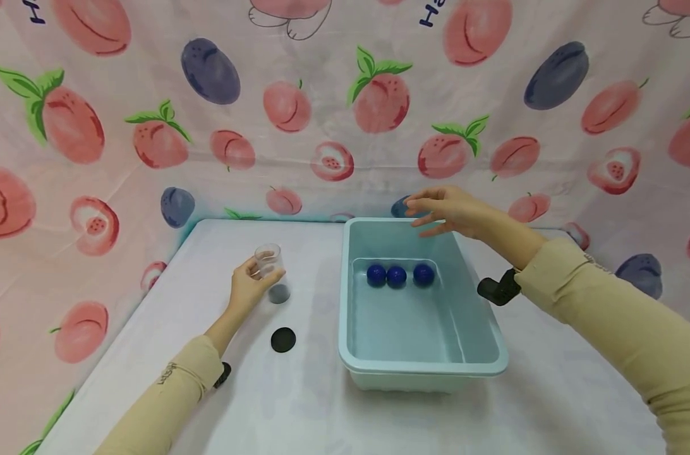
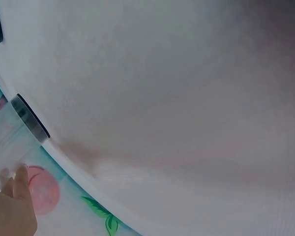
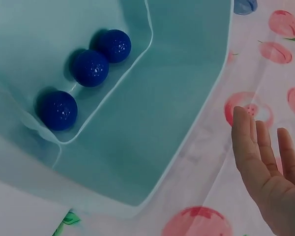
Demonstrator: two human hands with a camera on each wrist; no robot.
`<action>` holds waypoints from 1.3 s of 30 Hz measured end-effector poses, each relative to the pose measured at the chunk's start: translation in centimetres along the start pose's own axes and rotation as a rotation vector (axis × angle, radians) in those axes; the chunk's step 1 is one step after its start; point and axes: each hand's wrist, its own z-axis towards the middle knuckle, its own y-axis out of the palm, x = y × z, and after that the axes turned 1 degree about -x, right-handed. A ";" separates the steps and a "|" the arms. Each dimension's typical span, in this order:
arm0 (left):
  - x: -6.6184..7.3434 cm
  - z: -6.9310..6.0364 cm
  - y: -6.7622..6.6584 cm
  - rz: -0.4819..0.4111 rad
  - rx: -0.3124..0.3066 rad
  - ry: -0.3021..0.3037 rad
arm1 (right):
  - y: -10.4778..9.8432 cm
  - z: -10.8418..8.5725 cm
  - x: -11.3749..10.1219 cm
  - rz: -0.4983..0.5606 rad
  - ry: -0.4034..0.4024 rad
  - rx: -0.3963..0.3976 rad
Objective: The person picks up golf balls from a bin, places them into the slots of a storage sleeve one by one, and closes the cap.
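Note:
My left hand (image 1: 251, 284) grips a clear cylindrical container (image 1: 268, 256) by its side, fingers and thumb round it. The container has a dark grey bottom end; in the left wrist view this clear container (image 2: 12, 135) shows at the left edge, tilted, with the left hand (image 2: 12, 209) below it. Over the far right part of a light blue plastic bin (image 1: 424, 367), my right hand (image 1: 450, 210) hovers with spread fingers and holds nothing. Three dark blue balls (image 1: 396, 277) lie on the bin's floor near its far end; two of them touch or nearly touch.
A flat black disc (image 1: 283, 339) lies on the white tabletop (image 1: 308, 411), between the left forearm and the bin. Behind the table hangs a peach-patterned cloth (image 1: 333, 76). A black wrist camera (image 1: 498, 289) is strapped to the right wrist.

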 end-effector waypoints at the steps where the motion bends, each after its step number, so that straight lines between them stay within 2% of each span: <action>1: 0.2 -0.1 0.0 0.007 0.002 0.006 | 0.2 0.2 0.0 0.000 0.002 0.000; 7: 0.4 -0.2 -0.1 -0.001 0.009 -0.007 | 1.4 1.6 0.1 -0.011 0.034 -0.019; 11: 0.1 0.0 -0.1 0.001 0.011 -0.004 | 2.1 2.5 0.3 -0.015 0.059 -0.038; 18: -3.0 1.3 -0.1 -0.022 0.016 -0.026 | 3.4 3.5 1.3 0.015 0.088 -0.050; 20: -3.2 1.4 0.0 -0.025 0.014 -0.025 | 3.7 3.7 1.7 0.021 0.105 -0.043; 22: -3.1 1.3 0.1 -0.032 0.007 -0.029 | 4.0 3.8 2.1 0.014 0.122 -0.043; 28: -0.6 0.2 0.3 -0.004 -0.007 -0.039 | 4.7 4.5 3.0 0.012 0.165 -0.054; 30: -0.2 0.0 0.2 0.003 -0.005 -0.036 | 4.9 4.7 3.3 0.010 0.168 -0.055; 33: -0.7 0.3 0.2 0.003 -0.004 -0.038 | 5.2 5.3 3.6 0.017 0.182 -0.052; 39: -2.7 1.3 0.0 0.020 0.009 -0.029 | 6.0 6.1 4.0 0.061 0.233 -0.060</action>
